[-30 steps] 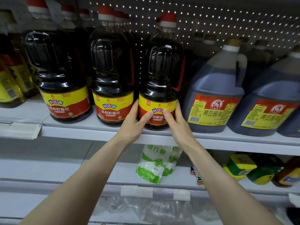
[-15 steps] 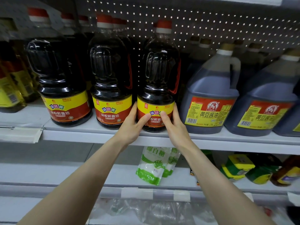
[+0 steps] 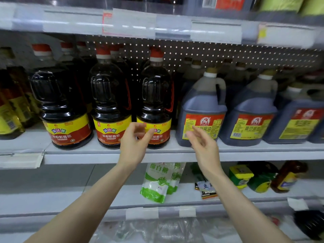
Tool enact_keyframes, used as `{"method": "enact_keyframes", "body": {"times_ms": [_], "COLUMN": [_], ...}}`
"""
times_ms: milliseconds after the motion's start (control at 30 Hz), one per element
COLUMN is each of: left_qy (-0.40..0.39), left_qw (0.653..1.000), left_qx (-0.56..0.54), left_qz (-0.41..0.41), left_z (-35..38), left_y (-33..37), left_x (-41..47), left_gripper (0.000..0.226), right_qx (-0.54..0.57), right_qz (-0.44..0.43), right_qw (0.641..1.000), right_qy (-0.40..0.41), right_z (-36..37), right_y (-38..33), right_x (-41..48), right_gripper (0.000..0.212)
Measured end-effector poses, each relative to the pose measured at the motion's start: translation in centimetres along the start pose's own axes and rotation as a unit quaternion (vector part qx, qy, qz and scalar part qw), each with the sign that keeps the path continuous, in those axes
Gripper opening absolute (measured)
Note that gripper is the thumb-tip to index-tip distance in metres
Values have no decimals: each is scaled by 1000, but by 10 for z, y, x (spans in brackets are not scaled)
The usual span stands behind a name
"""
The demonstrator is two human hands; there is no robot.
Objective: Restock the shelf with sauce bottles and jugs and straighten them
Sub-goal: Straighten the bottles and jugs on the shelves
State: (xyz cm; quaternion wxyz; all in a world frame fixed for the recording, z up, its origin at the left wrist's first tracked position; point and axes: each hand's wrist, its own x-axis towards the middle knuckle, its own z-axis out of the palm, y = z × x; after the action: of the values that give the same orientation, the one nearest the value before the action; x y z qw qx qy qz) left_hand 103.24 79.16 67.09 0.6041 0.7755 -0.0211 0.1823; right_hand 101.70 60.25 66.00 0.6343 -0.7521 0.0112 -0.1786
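Three dark soy sauce bottles with red caps and yellow-red labels stand along the front of the middle shelf. The rightmost bottle stands upright beside the middle bottle and the left bottle. My left hand hovers in front of the rightmost bottle's label, fingers loosely curled, holding nothing. My right hand is in front of the grey soy sauce jug, fingers relaxed, empty. More grey jugs stand to the right.
Yellow oil bottles stand at the far left. The shelf below carries green-white sugar bags, small packets and green-yellow containers. An upper shelf edge with price tags runs across the top. Plastic-wrapped goods lie at the bottom.
Both hands have let go of the rightmost dark bottle and pulled back from it; my right hand has moved right, in front of the grey jug. The camera has tilted upward.
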Motion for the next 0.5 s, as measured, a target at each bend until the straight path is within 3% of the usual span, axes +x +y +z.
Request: {"method": "enact_keyframes", "body": {"times_ms": [100, 200, 367, 500], "left_qy": [-15, -61, -123, -145], "left_qw": [999, 997, 991, 985], "left_qx": [-24, -44, -52, -92], "left_qz": [19, 14, -5, -19], "left_z": [18, 44, 75, 97], "left_y": [20, 34, 39, 41], "left_x": [-8, -12, -14, -13], "left_gripper": [18, 22, 62, 78], "right_qx": [-21, -35, -22, -28], "right_qz": [-5, -2, 22, 38], "right_qw": [999, 998, 999, 999], "right_qy": [38, 53, 40, 9], "right_z": [-29, -52, -75, -87], "right_y": [-8, -14, -17, -13], "right_x": [-1, 3, 12, 23], "right_gripper": [40, 46, 63, 75]}}
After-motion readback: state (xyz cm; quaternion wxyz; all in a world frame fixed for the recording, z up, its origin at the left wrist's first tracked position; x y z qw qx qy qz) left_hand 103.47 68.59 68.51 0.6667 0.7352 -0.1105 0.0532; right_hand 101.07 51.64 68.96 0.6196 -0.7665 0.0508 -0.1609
